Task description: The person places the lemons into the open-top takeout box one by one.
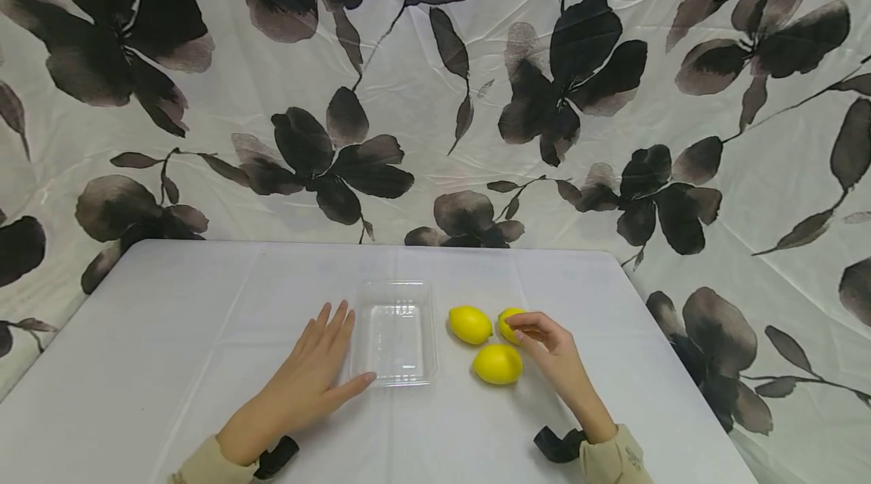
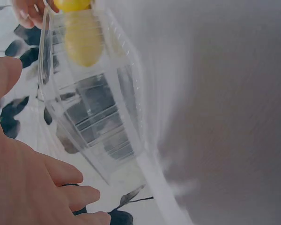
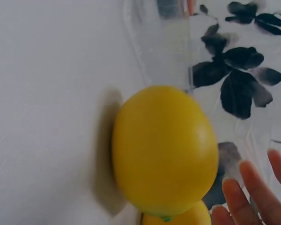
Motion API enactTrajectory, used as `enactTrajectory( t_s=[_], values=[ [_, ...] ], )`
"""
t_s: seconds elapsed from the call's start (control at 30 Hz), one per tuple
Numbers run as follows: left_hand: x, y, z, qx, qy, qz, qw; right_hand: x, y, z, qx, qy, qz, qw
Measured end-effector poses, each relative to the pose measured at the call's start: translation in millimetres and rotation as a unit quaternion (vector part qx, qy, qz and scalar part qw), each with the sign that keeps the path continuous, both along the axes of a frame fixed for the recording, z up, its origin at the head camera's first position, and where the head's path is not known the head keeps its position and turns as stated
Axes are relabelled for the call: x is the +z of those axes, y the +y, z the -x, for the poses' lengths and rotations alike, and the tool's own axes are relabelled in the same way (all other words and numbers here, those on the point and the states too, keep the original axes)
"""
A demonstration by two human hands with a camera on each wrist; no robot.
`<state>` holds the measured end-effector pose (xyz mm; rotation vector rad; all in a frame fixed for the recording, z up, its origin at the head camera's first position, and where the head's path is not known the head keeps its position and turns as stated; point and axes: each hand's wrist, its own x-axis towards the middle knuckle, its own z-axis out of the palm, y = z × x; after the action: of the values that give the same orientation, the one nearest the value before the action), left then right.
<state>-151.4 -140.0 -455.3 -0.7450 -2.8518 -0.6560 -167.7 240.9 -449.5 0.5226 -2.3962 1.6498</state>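
Observation:
A clear plastic container stands on the white table, open side up. My left hand lies along its left side with fingers straight, the thumb reaching its near left corner; contact there is unclear. Right of the container are three yellow lemons: one at left, one nearest me, and one at right, partly hidden by my right hand. That hand is over the right lemon with fingers loosely bent. The right wrist view shows its fingers spread beside the large near lemon, not wrapped round it.
A white cloth covers the table. Behind it hangs a pale curtain with dark flowers. Black bands sit at both wrists, below light sleeves.

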Motion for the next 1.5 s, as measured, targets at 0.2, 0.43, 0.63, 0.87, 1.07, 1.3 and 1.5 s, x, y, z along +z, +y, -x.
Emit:
enactTrajectory(
  t_s=[0.2, 0.43, 0.63, 0.87, 1.07, 1.3, 1.5],
  values=[
    [-5.1, 3, -2.3, 0.003, -0.021, 0.007, 0.9998, -6.6, 2, 2.2, 0.032, -0.004, -0.053, 0.998],
    [-7.2, 5, -3.5, 0.000, -0.020, 0.006, 0.9998, 11.9, -4, -6.7, 0.059, -0.027, -0.079, 0.995],
    [-8.5, 5, -2.7, -0.003, -0.011, 0.010, 0.9999, -7.2, 3, 0.2, 0.069, -0.048, -0.101, 0.991],
    [-9.4, 5, -2.8, -0.002, -0.015, 0.006, 0.9999, -18.3, 8, 5.0, 0.081, -0.098, -0.109, 0.986],
    [-9.8, 6, -3.2, 0.002, -0.013, 0.011, 0.9999, -15.5, 8, 3.9, 0.094, -0.111, -0.125, 0.981],
    [-10.3, 5, -3.4, 0.003, -0.009, 0.012, 0.9999, -15.7, 12, 3.7, 0.114, -0.115, -0.135, 0.977],
    [-10.9, 5, -3.8, 0.003, -0.009, 0.014, 0.9999, -12.9, 16, 4.2, 0.150, -0.158, -0.134, 0.967]
  ],
)
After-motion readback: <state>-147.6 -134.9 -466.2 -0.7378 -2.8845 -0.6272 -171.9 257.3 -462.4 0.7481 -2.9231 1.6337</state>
